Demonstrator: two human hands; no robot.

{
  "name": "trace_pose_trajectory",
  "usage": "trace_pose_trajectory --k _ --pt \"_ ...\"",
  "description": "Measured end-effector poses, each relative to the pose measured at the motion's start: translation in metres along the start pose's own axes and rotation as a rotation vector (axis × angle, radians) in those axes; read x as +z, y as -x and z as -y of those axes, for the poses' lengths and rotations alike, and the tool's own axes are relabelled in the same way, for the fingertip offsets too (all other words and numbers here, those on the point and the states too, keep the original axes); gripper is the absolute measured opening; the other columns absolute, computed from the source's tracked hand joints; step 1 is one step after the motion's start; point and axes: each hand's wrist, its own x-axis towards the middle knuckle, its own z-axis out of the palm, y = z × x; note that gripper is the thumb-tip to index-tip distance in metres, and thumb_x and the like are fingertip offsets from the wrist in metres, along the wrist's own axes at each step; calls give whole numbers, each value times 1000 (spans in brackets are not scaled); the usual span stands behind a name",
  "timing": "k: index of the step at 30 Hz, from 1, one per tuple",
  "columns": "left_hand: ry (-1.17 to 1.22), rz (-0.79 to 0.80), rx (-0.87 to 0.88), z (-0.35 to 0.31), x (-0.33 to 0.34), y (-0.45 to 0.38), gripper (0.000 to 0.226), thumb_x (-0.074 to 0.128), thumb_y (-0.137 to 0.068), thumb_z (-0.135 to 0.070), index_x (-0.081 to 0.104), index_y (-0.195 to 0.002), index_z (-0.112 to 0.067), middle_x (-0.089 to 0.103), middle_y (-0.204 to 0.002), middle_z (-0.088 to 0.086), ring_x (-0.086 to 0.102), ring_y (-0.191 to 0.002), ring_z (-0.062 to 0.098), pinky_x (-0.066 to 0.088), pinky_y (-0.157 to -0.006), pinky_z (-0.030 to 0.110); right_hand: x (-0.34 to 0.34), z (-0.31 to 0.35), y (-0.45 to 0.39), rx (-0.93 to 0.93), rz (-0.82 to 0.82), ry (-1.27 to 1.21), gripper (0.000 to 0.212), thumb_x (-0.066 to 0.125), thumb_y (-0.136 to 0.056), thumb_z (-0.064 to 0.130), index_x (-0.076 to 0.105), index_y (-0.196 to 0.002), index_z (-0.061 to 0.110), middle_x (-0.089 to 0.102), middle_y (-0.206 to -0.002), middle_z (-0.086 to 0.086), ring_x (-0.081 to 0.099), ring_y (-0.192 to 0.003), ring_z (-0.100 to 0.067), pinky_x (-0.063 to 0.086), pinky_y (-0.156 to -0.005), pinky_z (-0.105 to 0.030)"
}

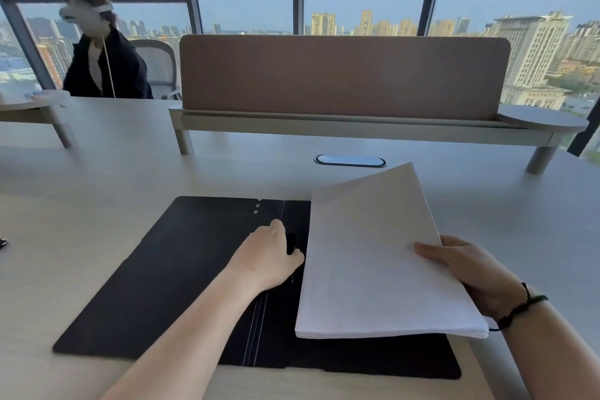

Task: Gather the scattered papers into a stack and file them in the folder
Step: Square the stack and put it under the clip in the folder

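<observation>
far left: second person in dark jacket (107, 65) seated at the neighbouring desk, grey mesh chair (159, 65) behind; not involved.
desk: pale wood-look desk (97, 172), brown felt divider screen (341, 75) on a raised shelf across the back, oval cable port (350, 160) just in front of it.
folder: flat black folder (162, 269), lying open on the desk, left cover bare, spine and clip strip running down the middle.
left hand: left hand (269, 256) resting on the folder at the spine, fingers curled down onto the dark clip piece; looks like pressing or lifting the clip, cannot tell whether clip is actually pinched.
papers: thick white paper stack (373, 256), edges squared, gathered already; tilted, near edge low over the right folder cover, far corner raised off it toward the cable port.
right hand: right hand (470, 273), black cord bracelet on wrist, gripping the stack's right edge, thumb on top, fingers underneath and out of sight.
step: judged as filing stage, stack about to go under the clip; gathering looks done.
risk 1: stack held from one edge only, so sheets could fan or slide out toward the spine if the grip loosens.
risk 2: left edge could miss the clip or jam against it if the clip is not fully raised, crumpling top sheets.
risk 3: folder could skid on the smooth desk when the stack gets pushed left, since only the left hand pins it.
</observation>
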Motion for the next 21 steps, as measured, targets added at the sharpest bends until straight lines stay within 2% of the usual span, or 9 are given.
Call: trace_pose_trajectory --k 4,8,10,12,14,17,19,21 --pt "-64 46 45 -5 -3 -2 29 48 -94 -29 49 -110 -4 61 -78 4 58 -66 22 37 -50 29 1 2 2 21 2 15 23 56 -98 10 67 -114 -2 76 -103 -24 76 -73 -34 64 -63 -42" --pt "287 161 -24 6 -12 -6 26 45 -94 -21 49 -115 -6 62 -81 6 57 -61 17 52 -48 29 0 8 6 62 7 -2 19 55 -98 8 68 -109 -2 77 -97 -23 76 -67 -34 63 -54 -41" --pt "392 166 -27 12 -15 -5 29 46 -96 -19 48 -124 -11 63 -81 -1 57 -56 5 52 -49 25 1 9 8 81 12 1 20 55 -98 8 68 -108 -2 78 -94 -23 76 -65 -35 63 -53 -41" --pt "427 160 -19 14 -14 -4 31 45 -97 -17 47 -128 -11 63 -78 -4 56 -46 0 48 -47 20 2 9 9 78 17 -20 20 55 -98 7 68 -108 -4 77 -92 -24 75 -64 -35 62 -52 -41" --pt "417 154 -9 14 -13 -5 31 45 -97 -16 47 -127 -9 64 -77 -3 55 -45 0 44 -47 19 2 8 11 67 29 -53 21 55 -98 9 68 -109 -4 77 -96 -25 75 -65 -35 63 -54 -43" --pt "344 118 20 15 -13 -7 36 46 -96 -21 48 -129 -7 63 -79 -3 55 -61 4 41 -55 20 7 7 11 47 59 -92 24 56 -97 12 68 -112 -3 74 -106 -28 76 -71 -37 64 -62 -47" --pt "335 121 26 16 -14 -8 37 45 -96 -22 47 -130 -8 64 -82 -2 53 -60 4 41 -53 20 11 5 10 33 70 -107 24 56 -97 11 69 -111 -2 74 -107 -27 76 -73 -37 64 -64 -47" --pt "323 132 35 17 -14 -8 39 43 -97 -20 45 -133 -7 63 -75 -4 53 -53 2 42 -53 20 16 3 8 19 71 -89 24 56 -97 10 69 -112 -3 74 -107 -27 76 -74 -36 64 -64 -46"
